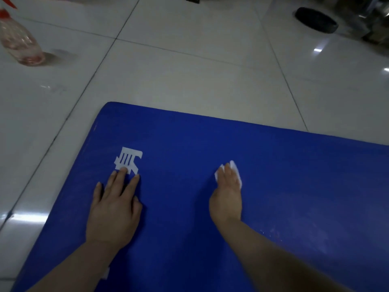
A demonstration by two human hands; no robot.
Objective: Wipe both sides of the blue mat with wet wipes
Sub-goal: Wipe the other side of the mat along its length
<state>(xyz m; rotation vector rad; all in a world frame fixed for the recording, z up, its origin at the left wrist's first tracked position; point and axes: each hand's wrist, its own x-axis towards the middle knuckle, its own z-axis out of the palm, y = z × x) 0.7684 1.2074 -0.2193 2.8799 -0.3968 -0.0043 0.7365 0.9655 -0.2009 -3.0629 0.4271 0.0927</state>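
The blue mat (294, 186) lies flat on the tiled floor and fills the lower part of the view, with a white logo (128, 160) near its far left corner. My left hand (114, 209) rests flat on the mat, fingers straight and spread, fingertips touching the logo. My right hand (227, 197) presses a white wet wipe (236, 172) onto the mat with straight fingers; the wipe shows around the fingertips. A pale smeared patch (311, 234) marks the mat to the right of my right forearm.
A clear spray bottle with a red top (20, 41) stands on the floor at the far left. A black round object (315, 20) and metal items (374, 22) sit at the far right. White glossy floor tiles (189, 70) surround the mat.
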